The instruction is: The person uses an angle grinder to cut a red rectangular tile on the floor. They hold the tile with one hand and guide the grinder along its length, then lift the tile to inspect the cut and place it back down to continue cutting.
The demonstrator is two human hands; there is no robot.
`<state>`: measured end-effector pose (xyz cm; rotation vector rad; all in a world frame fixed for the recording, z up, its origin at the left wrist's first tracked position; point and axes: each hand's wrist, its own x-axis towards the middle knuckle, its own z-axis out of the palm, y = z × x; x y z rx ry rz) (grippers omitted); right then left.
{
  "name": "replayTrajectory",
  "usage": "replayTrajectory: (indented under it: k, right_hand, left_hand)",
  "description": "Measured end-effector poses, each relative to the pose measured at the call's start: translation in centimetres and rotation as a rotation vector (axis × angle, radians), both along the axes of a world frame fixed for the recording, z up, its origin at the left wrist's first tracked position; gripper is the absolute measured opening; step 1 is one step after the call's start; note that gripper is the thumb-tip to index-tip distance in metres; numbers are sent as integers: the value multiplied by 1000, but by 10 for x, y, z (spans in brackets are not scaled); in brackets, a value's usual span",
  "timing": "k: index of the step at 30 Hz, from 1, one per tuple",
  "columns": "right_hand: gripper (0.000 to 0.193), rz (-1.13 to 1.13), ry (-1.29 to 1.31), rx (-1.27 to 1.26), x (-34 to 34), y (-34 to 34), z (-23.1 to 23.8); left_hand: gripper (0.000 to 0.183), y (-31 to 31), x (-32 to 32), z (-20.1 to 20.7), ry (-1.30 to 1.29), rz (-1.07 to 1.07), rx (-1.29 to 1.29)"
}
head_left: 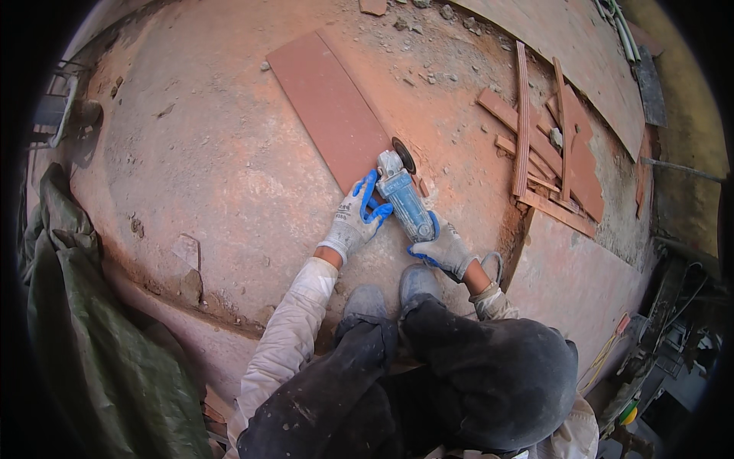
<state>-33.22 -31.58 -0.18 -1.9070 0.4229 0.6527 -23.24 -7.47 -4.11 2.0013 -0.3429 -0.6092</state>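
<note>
My right hand point(446, 249), in a grey glove with blue palm coating, is wrapped round the rear of a blue angle grinder point(405, 200). The grinder's dark disc point(404, 155) is at the right edge of a long reddish-brown tile point(329, 107), near the tile's close end. A thin line runs along that tile's right side, setting off a narrow strip. My left hand point(355, 220), gloved the same way, has its fingers apart beside the grinder's head, over the tile's near end. Whether its fingertips touch the tile or the tool I cannot tell.
Cut tile strips and pieces point(550, 145) lie piled at the right. Rubble point(428, 46) is scattered at the far side. A green tarp point(92, 329) hangs at the left. My shoes point(419, 283) stand close behind the grinder, on the dusty floor point(191, 153).
</note>
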Motion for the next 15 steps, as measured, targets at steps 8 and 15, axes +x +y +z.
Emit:
replayTrajectory:
  k: [8,15]
  right_hand:
    - [82,-4,31,28,7,2,3]
    - [80,-13,55,4,11,3,4]
  left_hand:
    - [93,1,0,1,24,35,-9]
    - [111,-1,-4,2,20,52,12]
